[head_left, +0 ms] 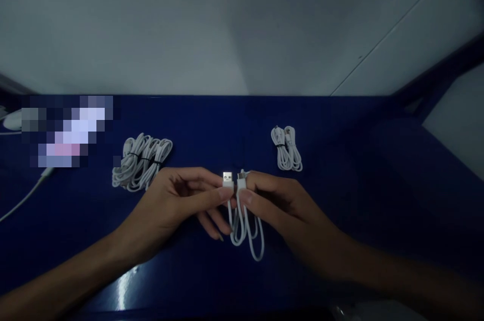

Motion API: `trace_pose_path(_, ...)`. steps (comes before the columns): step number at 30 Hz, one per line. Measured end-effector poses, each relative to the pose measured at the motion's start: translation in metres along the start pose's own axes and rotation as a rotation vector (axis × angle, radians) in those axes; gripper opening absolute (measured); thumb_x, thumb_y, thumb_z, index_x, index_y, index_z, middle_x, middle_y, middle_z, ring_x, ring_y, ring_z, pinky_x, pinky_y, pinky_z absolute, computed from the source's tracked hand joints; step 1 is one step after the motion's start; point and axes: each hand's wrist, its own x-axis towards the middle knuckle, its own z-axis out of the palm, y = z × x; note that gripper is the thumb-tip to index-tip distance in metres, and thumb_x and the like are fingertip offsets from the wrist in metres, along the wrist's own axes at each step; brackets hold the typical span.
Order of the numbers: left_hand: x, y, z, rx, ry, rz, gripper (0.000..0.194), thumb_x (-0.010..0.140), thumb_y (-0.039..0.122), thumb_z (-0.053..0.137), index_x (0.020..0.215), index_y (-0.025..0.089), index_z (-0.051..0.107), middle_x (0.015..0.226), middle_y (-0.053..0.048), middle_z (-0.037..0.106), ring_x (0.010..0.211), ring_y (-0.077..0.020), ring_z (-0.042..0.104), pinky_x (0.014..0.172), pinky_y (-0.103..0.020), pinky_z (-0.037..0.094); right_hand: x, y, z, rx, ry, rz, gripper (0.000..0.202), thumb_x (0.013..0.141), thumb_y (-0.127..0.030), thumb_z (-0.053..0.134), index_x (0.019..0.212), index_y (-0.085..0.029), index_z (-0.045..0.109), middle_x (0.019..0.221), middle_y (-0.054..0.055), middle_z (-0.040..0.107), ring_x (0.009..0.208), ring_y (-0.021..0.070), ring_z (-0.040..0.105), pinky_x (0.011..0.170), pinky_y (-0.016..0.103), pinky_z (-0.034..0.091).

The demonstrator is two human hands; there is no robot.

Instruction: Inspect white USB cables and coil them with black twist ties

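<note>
A white USB cable [258, 255] hangs in loops between my two hands, above the blue table. Thumb and fingers of my left hand [189, 202] pinch its USB-A plug, whose metal end points away from me. My right hand [278, 202] grips the cable's other, smaller plug close beside it, along with part of the loops. Behind my left hand lies a pile of white cables [141, 159], coiled and bound with dark ties. Past my right hand are two more coiled white cables [286, 148] lying side by side.
The blue table [212, 124] runs back to a pale wall [189, 28]. At the left, a bright blurred-out object [75, 132] has a white cord [24, 200] leading from it. A blue frame bar [446, 69] stands at the right.
</note>
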Motion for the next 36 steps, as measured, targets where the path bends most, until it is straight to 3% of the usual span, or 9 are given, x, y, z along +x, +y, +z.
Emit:
trace_pose_path(12, 0.0013, -0.0023, -0.0015, 0.000, 0.011, -0.005, 0.008, 0.094, 0.021, 0.091, 0.101, 0.019, 0.089, 0.072, -0.006, 0.087, 0.061, -0.0204, 0.085, 0.056, -0.021, 0.070, 0.0020, 0.0002, -0.0008, -0.048, -0.010, 0.001, 0.032, 0.116, -0.035, 0.057, 0.088, -0.022, 0.063, 0.083, -0.002, 0.055, 0.074, 0.0147, 0.048, 0.066, 0.030, 0.041)
trace_pose_path(21, -0.0007, -0.0046, -0.0028, 0.001, 0.043, -0.006, 0.005, 0.092, 0.020, 0.092, 0.097, 0.019, 0.089, 0.070, -0.006, 0.086, 0.059, -0.0206, 0.084, 0.053, -0.021, 0.069, 0.0043, 0.0019, -0.0025, -0.065, -0.030, -0.009, 0.034, 0.117, -0.042, 0.057, 0.092, -0.022, 0.067, 0.084, -0.001, 0.056, 0.076, 0.0160, 0.049, 0.068, 0.031, 0.041)
trace_pose_path(25, -0.0016, -0.0046, -0.0020, 0.003, 0.058, 0.004, 0.014, 0.087, 0.015, 0.094, 0.099, 0.020, 0.090, 0.071, -0.005, 0.087, 0.059, -0.0213, 0.084, 0.053, -0.022, 0.069, 0.0044, 0.0013, -0.0018, -0.075, -0.022, -0.015, 0.034, 0.116, -0.040, 0.056, 0.090, -0.022, 0.067, 0.083, -0.001, 0.056, 0.076, 0.0161, 0.049, 0.069, 0.031, 0.042)
trace_pose_path(36, -0.0024, -0.0063, -0.0043, 0.013, 0.048, -0.012, 0.012, 0.092, 0.015, 0.090, 0.103, 0.021, 0.090, 0.073, -0.005, 0.087, 0.063, -0.0195, 0.084, 0.056, -0.020, 0.069, 0.0045, 0.0040, -0.0008, -0.069, 0.000, -0.018, 0.034, 0.116, -0.039, 0.059, 0.087, -0.021, 0.064, 0.083, -0.002, 0.055, 0.075, 0.0147, 0.049, 0.066, 0.032, 0.040)
